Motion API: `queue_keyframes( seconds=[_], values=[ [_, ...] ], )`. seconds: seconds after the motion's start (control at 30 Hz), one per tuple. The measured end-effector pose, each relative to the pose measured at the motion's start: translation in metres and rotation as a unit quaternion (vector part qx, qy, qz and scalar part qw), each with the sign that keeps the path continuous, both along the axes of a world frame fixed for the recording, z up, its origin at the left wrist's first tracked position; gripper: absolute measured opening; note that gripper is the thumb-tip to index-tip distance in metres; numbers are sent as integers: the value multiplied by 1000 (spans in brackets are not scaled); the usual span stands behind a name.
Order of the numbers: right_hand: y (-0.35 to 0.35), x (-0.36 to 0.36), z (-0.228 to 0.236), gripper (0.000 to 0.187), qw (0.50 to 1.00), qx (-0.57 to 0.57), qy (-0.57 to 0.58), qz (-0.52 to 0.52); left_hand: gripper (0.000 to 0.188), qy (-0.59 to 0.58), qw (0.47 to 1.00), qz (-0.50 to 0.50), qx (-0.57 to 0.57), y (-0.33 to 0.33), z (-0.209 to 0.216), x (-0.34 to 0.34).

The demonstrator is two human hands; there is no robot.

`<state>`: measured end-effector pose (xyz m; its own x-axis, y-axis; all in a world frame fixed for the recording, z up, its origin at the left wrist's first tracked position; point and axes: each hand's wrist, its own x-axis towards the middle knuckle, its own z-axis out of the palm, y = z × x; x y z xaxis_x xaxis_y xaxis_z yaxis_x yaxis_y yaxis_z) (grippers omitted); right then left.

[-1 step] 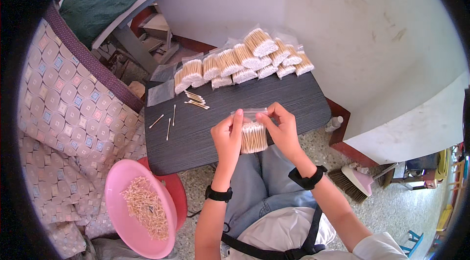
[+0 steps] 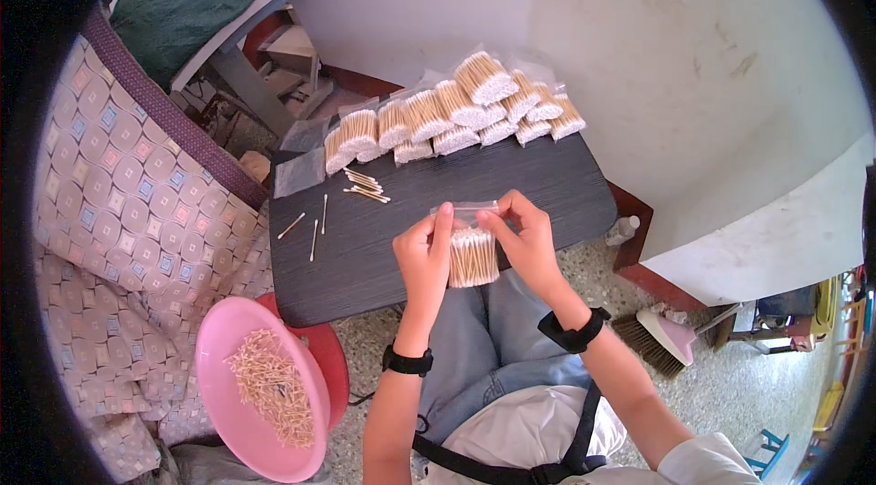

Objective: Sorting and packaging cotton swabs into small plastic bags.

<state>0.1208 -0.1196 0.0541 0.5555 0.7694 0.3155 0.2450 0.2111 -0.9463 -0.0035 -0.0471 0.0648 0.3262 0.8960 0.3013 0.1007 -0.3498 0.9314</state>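
Between my two hands, over the near edge of the dark table (image 2: pixel 411 248), is a clear zip bag of cotton swabs (image 2: pixel 474 260). My left hand (image 2: pixel 427 245) pinches the bag's upper left side, thumb on top. On the upper right, my right hand (image 2: pixel 522 234) grips it near the zip strip, its thumb pressed on the plastic. The swabs inside stand upright, white tips toward the strip. Loose cotton swabs (image 2: pixel 365 184) lie on the table to the left, several in a small heap and a few apart. Filled swab bags (image 2: pixel 427 115) are piled along the far edge.
Flat clear bags (image 2: pixel 299 173) lie at the table's far left corner. A pink basin (image 2: pixel 215 366) of loose swabs rests on a red stool (image 2: pixel 330 362) at lower left. Patterned cloth (image 2: pixel 119 239) covers the left side. A brush (image 2: pixel 655 344) and a white bottle (image 2: pixel 623 229) are at right.
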Motion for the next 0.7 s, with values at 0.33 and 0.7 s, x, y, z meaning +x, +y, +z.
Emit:
queue_keyframes(
  seconds=[0.33, 0.7],
  values=[
    [-3, 3, 1, 21, 996, 0, 79, 46, 33, -85, 967, -122, -205, -5, -5, -7],
    [-7, 5, 0, 15, 995, -5, 92, 46, 23, -62, 950, -187, -241, 0, -11, -14]
  ],
)
